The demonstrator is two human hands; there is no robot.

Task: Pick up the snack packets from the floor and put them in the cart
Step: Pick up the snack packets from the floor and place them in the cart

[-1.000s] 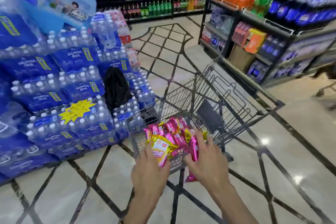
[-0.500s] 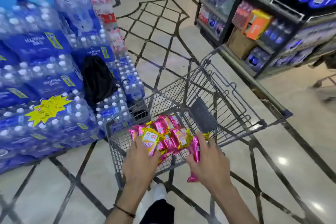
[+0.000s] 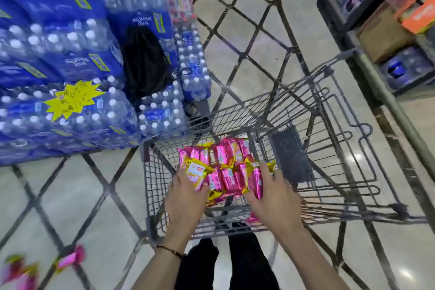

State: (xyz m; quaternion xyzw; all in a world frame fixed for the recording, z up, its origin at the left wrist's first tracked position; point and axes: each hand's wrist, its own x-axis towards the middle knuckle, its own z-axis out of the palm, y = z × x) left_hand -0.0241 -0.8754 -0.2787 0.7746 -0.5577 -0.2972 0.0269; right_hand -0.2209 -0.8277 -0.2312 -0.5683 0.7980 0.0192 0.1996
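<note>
Tiled supermarket floor (image 3: 237, 37), bottled-water packs (image 3: 70, 59) stacked at 10 o'clock, a wire cart (image 3: 154, 172) at centre. Within its near end, the left hand (image 3: 186, 198) at 9 o'clock and right hand (image 3: 275, 200) at 3 o'clock clasp a bundle of snack packets (image 3: 226, 167); loose packets (image 3: 69, 258) lie on the floor at 7 o'clock

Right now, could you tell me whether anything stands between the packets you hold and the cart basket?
Nothing visible does: the left hand and right hand hold the snack packets inside the open-topped cart, with only its wire floor beneath them.
</note>
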